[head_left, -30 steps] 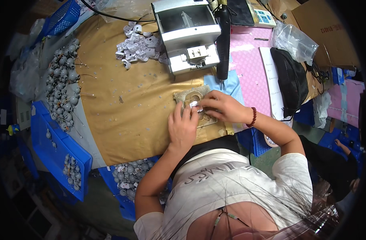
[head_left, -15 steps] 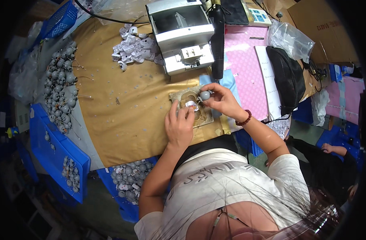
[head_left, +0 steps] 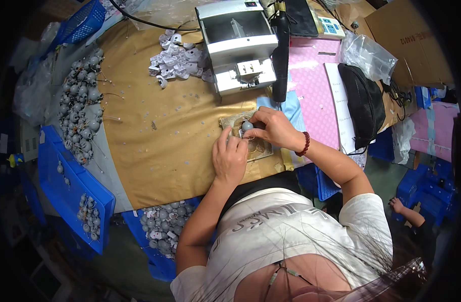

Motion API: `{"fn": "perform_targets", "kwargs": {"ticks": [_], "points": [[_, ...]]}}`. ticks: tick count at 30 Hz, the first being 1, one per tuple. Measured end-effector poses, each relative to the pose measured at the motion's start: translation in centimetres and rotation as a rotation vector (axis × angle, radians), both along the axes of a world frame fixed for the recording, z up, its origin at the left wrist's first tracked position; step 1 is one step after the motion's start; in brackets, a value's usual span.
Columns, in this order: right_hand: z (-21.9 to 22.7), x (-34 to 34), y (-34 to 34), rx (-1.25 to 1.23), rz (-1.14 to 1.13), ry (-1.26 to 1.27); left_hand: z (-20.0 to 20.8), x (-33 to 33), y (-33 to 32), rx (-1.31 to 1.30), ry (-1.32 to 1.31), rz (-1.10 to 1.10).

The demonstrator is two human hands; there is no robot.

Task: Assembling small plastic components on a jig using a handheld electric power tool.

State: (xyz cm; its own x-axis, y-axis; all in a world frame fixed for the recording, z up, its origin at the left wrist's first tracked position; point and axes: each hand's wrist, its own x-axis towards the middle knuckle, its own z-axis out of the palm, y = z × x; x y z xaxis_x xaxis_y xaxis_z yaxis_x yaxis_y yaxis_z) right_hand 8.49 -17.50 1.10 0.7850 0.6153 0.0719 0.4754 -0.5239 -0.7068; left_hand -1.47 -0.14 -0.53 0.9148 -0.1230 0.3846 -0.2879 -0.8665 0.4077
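My right hand (head_left: 276, 130) pinches a small grey ball-shaped part (head_left: 247, 126) between thumb and fingers. The ball is over a flat tan block (head_left: 261, 152) with a shaped recess, lying near the table's front edge. At the block's left side my left hand (head_left: 230, 160) rests with bent fingers drawn together, the tips close to the ball. A bit of a white plastic piece (head_left: 241, 133) shows in the recess between both hands. Whatever the left fingertips grip is hidden.
Beyond the block stands a white-and-silver machine (head_left: 240, 48), with a pile of white plastic pieces (head_left: 177, 61) beside it. Many grey balls with wires (head_left: 79, 105) lie at the left. Blue trays (head_left: 102, 191) flank the table. A black pouch (head_left: 361, 103) lies right.
My right hand has brought the grey ball left and down over the block's recess, covering most of the white piece. My left hand stays beside the block. The whole view has shifted slightly.
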Motion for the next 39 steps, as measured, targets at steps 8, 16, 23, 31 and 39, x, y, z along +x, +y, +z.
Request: {"fn": "perform_targets", "kwargs": {"ticks": [8,16,23,31,39], "points": [[0.7,-1.5,0.9,-0.052,-0.173,0.095,1.2,1.6,0.7,-0.153,0.127,-0.004],[-0.5,4.5,-2.0,0.257,-0.572,-0.562,2.2,2.7,0.3,-0.146,0.251,-0.030],[0.5,9.3,-2.8,0.390,-0.645,0.014,1.3,2.4,0.2,-0.224,0.186,-0.042],[12.4,7.4,2.2,0.811,-0.174,-0.144,1.3,2.1,0.2,-0.294,0.201,-0.016],[9.7,11.3,6.7,0.835,-0.206,-0.024,0.6,1.9,0.1,-0.291,0.136,-0.002]]}}
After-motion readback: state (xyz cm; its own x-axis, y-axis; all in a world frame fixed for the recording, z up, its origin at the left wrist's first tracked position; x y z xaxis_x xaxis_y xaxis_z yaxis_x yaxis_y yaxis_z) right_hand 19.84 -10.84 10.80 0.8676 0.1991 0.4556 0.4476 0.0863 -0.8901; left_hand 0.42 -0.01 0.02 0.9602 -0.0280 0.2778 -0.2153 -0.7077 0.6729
